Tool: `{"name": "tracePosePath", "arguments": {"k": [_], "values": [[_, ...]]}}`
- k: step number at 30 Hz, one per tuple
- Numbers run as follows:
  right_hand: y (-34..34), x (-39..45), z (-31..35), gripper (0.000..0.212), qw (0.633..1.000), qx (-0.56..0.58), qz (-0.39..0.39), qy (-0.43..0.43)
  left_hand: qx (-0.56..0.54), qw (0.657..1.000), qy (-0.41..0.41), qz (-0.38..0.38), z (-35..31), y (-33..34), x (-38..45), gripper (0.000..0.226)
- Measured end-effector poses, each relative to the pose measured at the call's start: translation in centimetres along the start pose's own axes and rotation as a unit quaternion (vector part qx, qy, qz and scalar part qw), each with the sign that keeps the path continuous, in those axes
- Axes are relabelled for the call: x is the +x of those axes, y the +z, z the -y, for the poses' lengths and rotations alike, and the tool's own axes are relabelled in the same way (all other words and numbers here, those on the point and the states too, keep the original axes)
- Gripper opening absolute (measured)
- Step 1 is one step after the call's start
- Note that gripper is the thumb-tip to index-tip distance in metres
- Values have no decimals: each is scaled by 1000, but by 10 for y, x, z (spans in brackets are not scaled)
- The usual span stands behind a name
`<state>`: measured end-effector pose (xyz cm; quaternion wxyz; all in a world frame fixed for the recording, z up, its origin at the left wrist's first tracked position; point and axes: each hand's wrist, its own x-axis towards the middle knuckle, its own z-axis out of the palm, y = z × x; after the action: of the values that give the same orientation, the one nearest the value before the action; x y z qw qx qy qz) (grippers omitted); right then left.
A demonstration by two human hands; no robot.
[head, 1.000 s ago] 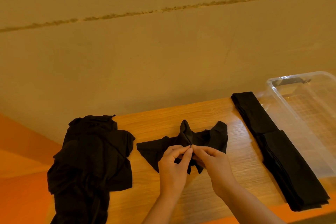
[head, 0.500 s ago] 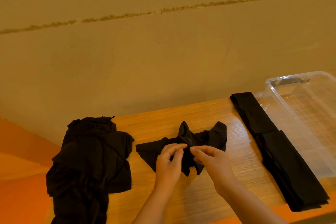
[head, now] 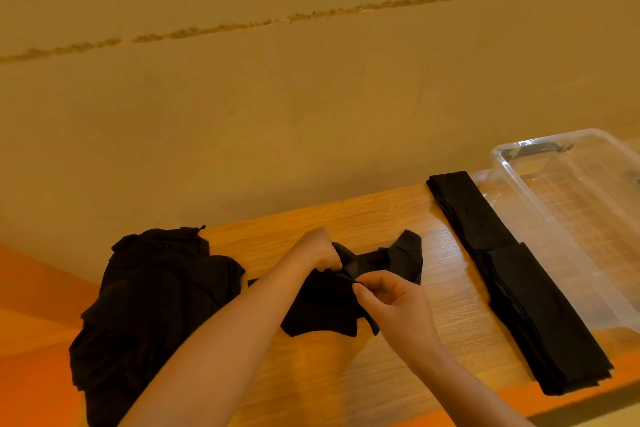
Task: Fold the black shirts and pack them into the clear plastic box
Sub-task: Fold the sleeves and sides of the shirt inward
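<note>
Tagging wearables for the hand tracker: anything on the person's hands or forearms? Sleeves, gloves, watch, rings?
Nothing worn that shows. The left hand and right hand are bare, no gloves, and no rings visible. Both forearms are uncovered to the frame edge: no sleeves, watch or wristband in view.

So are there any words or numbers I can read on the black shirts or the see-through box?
None: no words, numbers or labels show on the crumpled shirt, the shirt pile, the folded shirts, the clear plastic box or the wooden table.
</note>
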<state>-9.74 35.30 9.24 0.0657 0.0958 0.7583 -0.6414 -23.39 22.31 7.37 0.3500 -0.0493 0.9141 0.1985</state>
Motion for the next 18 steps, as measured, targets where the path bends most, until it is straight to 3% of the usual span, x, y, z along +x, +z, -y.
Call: {"name": "tracePosePath", "arguments": {"k": [7, 11, 14, 18], "values": [[-8, 0, 0, 11, 1000, 8, 5, -24, 123, 989, 33, -74, 8, 8, 21, 23], [-14, 1, 1, 10, 1000, 13, 0, -22, 179, 976, 71, -103, 16, 0, 25, 26], [-20, 2, 2, 11, 999, 3, -6, -33, 155, 978, 75, -120, 21, -17, 25, 18], [-34, 5, 8, 12, 998, -20, -28, -47, 36, 991, 67, -106, 22, -54, 20, 11]]}}
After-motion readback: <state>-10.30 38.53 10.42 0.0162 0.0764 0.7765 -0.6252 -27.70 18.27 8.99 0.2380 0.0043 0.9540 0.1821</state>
